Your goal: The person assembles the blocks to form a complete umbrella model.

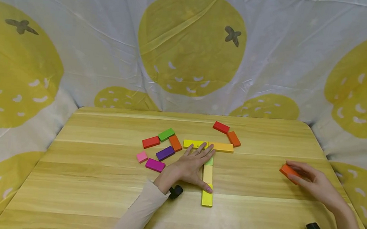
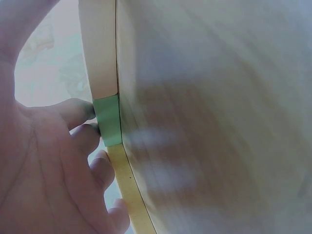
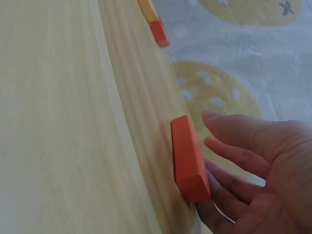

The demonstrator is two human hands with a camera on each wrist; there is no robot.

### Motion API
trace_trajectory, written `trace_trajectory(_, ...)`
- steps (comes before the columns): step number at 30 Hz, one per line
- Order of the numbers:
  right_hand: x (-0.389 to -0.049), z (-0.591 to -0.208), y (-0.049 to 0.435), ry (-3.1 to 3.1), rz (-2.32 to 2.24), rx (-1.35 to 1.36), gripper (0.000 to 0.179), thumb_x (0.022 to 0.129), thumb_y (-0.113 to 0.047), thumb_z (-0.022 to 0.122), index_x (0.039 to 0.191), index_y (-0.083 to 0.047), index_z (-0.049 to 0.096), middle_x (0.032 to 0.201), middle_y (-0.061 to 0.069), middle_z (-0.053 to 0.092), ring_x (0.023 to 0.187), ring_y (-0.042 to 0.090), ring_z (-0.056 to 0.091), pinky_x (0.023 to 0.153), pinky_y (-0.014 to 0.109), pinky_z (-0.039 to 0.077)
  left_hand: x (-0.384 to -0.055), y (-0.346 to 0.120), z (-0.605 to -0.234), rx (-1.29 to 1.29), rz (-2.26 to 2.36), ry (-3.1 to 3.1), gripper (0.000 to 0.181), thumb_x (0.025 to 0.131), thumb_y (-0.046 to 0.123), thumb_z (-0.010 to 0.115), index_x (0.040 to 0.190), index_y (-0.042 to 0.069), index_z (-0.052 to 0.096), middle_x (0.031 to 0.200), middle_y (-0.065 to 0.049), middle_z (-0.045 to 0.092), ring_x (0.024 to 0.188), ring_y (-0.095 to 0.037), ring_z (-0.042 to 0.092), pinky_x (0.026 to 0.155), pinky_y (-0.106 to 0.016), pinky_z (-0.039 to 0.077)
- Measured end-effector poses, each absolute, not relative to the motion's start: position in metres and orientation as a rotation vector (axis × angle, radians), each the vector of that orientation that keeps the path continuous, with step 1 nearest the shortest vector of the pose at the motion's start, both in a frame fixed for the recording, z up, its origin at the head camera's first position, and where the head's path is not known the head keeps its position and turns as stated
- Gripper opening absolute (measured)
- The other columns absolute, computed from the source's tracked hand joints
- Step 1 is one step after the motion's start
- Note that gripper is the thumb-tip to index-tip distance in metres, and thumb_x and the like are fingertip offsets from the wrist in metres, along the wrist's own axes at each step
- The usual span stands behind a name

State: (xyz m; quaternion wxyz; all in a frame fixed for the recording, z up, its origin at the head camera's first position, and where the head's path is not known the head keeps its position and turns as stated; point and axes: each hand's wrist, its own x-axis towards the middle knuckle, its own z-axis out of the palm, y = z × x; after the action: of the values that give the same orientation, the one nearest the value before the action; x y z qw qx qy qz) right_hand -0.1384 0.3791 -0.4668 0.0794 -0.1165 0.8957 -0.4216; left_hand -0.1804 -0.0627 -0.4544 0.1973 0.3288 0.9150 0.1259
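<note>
On the wooden table, yellow, tan and light green blocks form a T shape. Its crossbar joins a yellow block (image 1: 195, 144) and a light orange block (image 1: 221, 147); below run a light green block (image 2: 108, 120), a tan block (image 1: 208, 174) and a yellow block (image 1: 207, 199). My left hand (image 1: 189, 168) lies spread over the T, fingertips at the crossbar and thumb on the lowest block. At the right, my right hand (image 1: 317, 186) is around an orange block (image 3: 189, 158) lying on the table. In the right wrist view, the thumb (image 3: 234, 129) stands apart from that block.
Left of the T lie a red block (image 1: 151, 142), a green block (image 1: 166, 134), an orange block (image 1: 175, 142), a purple block (image 1: 165, 153), a magenta block (image 1: 155, 165) and a small pink block (image 1: 142, 157). Behind it are red (image 1: 221, 127) and orange (image 1: 234, 138) blocks.
</note>
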Motion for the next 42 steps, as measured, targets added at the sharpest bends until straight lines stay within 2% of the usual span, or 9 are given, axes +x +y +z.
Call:
trace_trajectory(8,-0.135,-0.468,0.383,2.779,-1.173,-0.267,0.05,0.098,-0.019,0.073,0.144,-0.004,0.059,0.123,-0.03,0.055,0.104,-0.02,0.053,0.076,0.012,0.05,-0.18,-0.063,-0.456,0.92,0.359,2.554,0.13,0.075,0.073,0.078,0.168,0.019,0.006,0.176,0.005,-0.009,0.163,-0.022,-0.01,0.131,-0.058,-0.004)
trace_trajectory(15,-0.139,-0.471,0.378,2.934,-1.071,-0.296,0.041,0.091,-0.018,0.08,0.129,-0.003,0.07,0.112,-0.014,0.064,0.092,-0.018,0.055,0.071,0.011,0.049,-0.181,-0.064,-0.455,0.915,0.358,2.552,0.13,0.075,0.073,0.078,0.168,0.019,0.006,0.176,0.005,-0.009,0.163,-0.021,-0.01,0.131,-0.057,-0.005)
trace_trajectory(27,-0.153,-0.474,0.352,2.989,-1.089,-0.414,0.035,0.09,-0.017,0.082,0.124,-0.01,0.075,0.118,0.009,0.07,0.097,-0.023,0.053,0.077,0.004,0.045,-0.18,-0.063,-0.455,0.928,0.337,2.561,0.13,0.075,0.074,0.078,0.168,0.019,0.006,0.176,0.005,-0.009,0.163,-0.022,-0.01,0.131,-0.057,-0.003)
trace_trajectory(33,-0.161,-0.473,0.336,2.983,-1.112,-0.493,0.034,0.089,-0.013,0.082,0.123,-0.011,0.076,0.117,0.011,0.071,0.099,-0.02,0.055,0.082,0.003,0.044,-0.181,-0.062,-0.455,0.922,0.334,2.558,0.13,0.075,0.074,0.078,0.168,0.019,0.005,0.176,0.005,-0.01,0.163,-0.022,-0.011,0.131,-0.057,-0.004)
trace_trajectory(42,-0.177,-0.467,0.31,2.948,-1.138,-0.618,0.035,0.09,-0.009,0.08,0.124,-0.013,0.075,0.117,0.007,0.072,0.099,-0.006,0.062,0.087,0.008,0.047,-0.18,-0.062,-0.457,0.927,0.342,2.568,0.131,0.075,0.074,0.078,0.168,0.018,0.006,0.176,0.004,-0.008,0.164,-0.022,-0.009,0.131,-0.057,-0.003)
